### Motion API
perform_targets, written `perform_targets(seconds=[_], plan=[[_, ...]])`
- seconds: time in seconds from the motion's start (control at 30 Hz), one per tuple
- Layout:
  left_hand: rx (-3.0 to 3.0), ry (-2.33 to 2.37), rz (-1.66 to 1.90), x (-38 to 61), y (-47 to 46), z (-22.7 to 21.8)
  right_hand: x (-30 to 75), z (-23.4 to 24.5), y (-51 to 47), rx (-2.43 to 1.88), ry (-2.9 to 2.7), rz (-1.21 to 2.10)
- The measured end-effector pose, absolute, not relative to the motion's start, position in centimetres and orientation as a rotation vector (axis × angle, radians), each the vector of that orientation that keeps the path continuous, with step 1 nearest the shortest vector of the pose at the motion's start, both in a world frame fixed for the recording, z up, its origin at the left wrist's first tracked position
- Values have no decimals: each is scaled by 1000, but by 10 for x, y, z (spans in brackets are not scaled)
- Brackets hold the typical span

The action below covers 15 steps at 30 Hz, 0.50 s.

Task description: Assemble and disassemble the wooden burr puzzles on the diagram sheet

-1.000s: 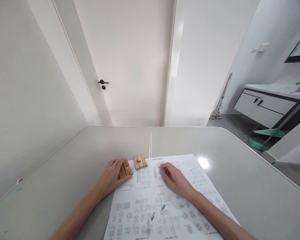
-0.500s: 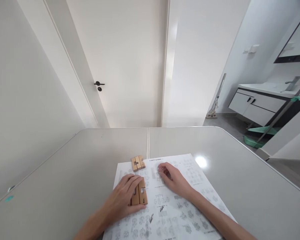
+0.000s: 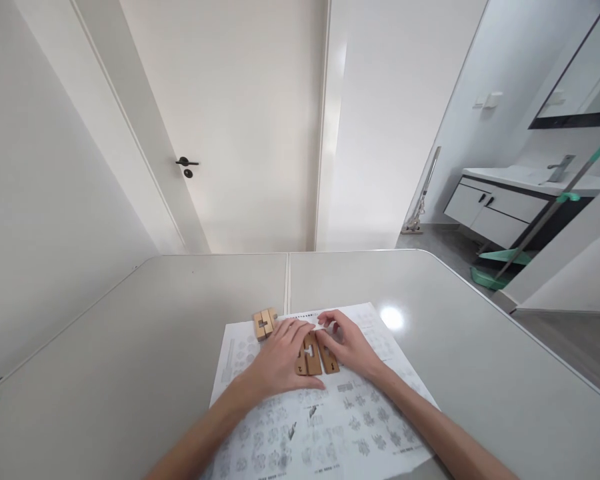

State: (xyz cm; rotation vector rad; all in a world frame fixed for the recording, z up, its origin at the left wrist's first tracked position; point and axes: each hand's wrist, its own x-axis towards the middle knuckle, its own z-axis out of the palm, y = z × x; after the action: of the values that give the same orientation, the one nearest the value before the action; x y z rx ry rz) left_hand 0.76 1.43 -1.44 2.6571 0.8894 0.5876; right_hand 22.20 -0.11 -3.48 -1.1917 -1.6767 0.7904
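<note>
My left hand (image 3: 283, 357) lies around flat notched wooden puzzle pieces (image 3: 313, 360), fingers over their far end and thumb along the near side. Part of these pieces is hidden beneath the hand. Just to their right, across a narrow gap, is another wooden piece (image 3: 329, 359) with a dark mark on its near end. The bent fingers and thumb of my right hand (image 3: 353, 347) are closed at that piece's far end. Farther away, to the left of my fingers, a small assembled wooden block (image 3: 264, 323) rests at the edge of the printed sheet (image 3: 325, 427).
The sheet, covered in grey diagrams, lies on a glossy pale table (image 3: 130, 380) with a seam down the middle. Behind stands a white door (image 3: 240, 120) with a black handle. To the right are a washbasin cabinet (image 3: 500, 207) and a green dustpan (image 3: 487, 277).
My left hand has slid the pieces right and away across the sheet. A separate piece now shows beside them at my right hand. The view has turned slightly right.
</note>
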Motion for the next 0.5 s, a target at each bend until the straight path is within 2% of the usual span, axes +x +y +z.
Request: perform_targets(seconds=[0.13, 0.3, 0.5], plan=[[2676, 898, 557, -18, 22, -9, 241, -24, 0, -1132, -1960, 786], [2661, 916, 514, -25, 25, -7, 263, -26, 5, -1151, -2096, 954], [2635, 905, 543, -19, 22, -4, 264, -29, 5, -1156, -2148, 957]])
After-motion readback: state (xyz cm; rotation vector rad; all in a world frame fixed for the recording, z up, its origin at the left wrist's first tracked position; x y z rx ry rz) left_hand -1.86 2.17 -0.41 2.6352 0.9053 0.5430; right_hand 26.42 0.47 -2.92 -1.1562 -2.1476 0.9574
